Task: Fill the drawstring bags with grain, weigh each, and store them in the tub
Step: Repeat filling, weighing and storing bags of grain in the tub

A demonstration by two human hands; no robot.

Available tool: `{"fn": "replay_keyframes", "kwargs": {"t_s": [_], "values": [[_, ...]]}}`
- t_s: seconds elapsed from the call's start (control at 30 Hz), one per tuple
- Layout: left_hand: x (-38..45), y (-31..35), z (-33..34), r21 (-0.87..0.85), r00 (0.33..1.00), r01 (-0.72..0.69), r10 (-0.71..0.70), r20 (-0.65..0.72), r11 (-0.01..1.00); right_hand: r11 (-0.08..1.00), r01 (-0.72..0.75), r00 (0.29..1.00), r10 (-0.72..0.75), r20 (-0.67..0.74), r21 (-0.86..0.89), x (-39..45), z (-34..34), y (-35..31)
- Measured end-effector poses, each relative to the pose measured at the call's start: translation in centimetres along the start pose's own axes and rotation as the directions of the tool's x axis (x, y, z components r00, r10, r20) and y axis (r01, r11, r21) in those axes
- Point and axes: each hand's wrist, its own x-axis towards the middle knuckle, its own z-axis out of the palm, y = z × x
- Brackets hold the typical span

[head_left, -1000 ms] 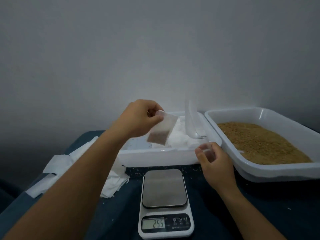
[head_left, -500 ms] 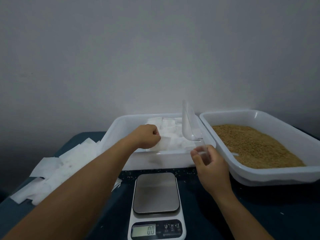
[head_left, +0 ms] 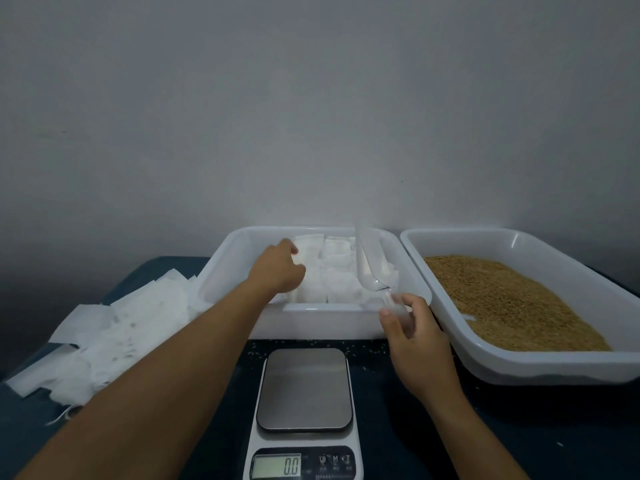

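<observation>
Drawstring bags (head_left: 332, 271) lie packed in the tub (head_left: 221, 268), where the left hand (head_left: 278, 270) rests among them, fingers hidden, grip unclear. Right hand (head_left: 414, 336) grips the clear scoop (head_left: 372, 268), blade upright, nearer the grain (head_left: 512, 303) just to its right.

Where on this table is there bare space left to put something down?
Bare cloth shows right of the scale, in front of the grain tub, and in the strip between the scale and the empty bags, though the left arm crosses it. The storage tub is crowded with filled bags.
</observation>
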Motion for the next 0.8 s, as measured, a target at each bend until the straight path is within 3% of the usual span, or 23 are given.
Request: {"fn": "replay_keyframes", "kwargs": {"t_s": [0.1,0.17,0.27,0.37,0.47,0.6,0.67,0.8], "values": [[-3.1,0.8,-1.3,-0.171,0.941,-0.169,0.107,-0.322,0.971,0.998,-0.003,1.000,0.003,-0.002,-0.060,0.1,-0.3,-0.2],[-6.8,0.6,-1.6,-0.233,0.894,-0.245,0.127,-0.430,0.941,0.994,0.016,0.999,-0.020,-0.037,-0.106,0.2,-0.7,-0.6],[-12.5,-1.4,-0.6,-0.310,0.922,-0.237,0.112,-0.371,0.921,0.978,0.034,0.990,-0.061,-0.124,-0.205,0.4,-1.8,-1.3],[-15.6,-4.6,1.5,-0.331,0.965,-0.104,0.014,-0.263,0.938,0.945,0.029,0.980,-0.091,-0.176,-0.325,1.1,-3.2,-2.3],[-15.7,-7.2,3.1,-0.287,0.990,0.016,-0.055,-0.130,0.958,0.938,0.045,0.967,-0.127,-0.221,-0.345,2.4,-4.9,-3.2],[-14.6,-8.7,4.9,-0.349,0.990,0.101,-0.130,-0.059,0.931,0.897,0.014,0.957,-0.139,-0.253,-0.441,5.4,-8.5,-2.4],[-14.1,-9.0,5.4,-0.357,0.985,0.140,-0.167,-0.045,0.924,0.835,-0.070,0.974,-0.061,-0.218,-0.545,7.5,-10.8,-1.0],[-13.9,-9.1,5.6,-0.390,0.979,0.159,-0.196,-0.057,0.907,0.629,-0.230,0.961,0.267,-0.071,-0.743,10.3,-13.2,1.8]]}}
